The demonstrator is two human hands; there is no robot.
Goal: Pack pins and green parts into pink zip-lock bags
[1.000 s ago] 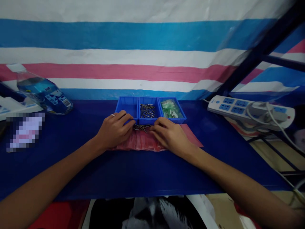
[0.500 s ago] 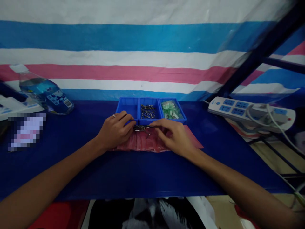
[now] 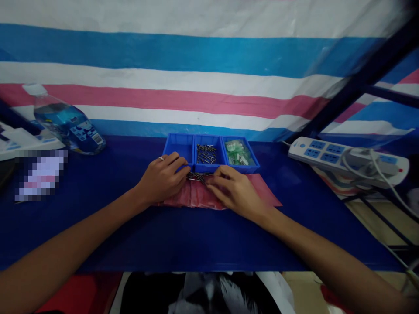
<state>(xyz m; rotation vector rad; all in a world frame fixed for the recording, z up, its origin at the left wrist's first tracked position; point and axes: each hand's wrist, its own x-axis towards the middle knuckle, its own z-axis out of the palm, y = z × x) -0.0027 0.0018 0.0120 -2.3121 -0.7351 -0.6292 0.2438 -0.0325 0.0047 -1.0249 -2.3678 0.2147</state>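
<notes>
A small pile of thin dark metal screws lies on overlapping pink plastic bags, just in front of the blue trays. At the pile's left end is my left hand, fingers curled and closed, a ring on one finger; what its fingertips hold is hidden. From the right, my right hand reaches in with thumb and fingers closed around the near right end of the pile. More screws fill the middle blue tray. The left blue tray stands behind my left hand.
A right-hand blue tray holds green-and-clear packets. At the left stand a blue-labelled bottle and a blurred-out flat item. A white power strip with cables is at the right, by a dark metal frame.
My right thumb and fingers have moved down and closer to the screws, and the pile has shifted slightly. My left hand stays by its left end. The whole view has turned a little.
</notes>
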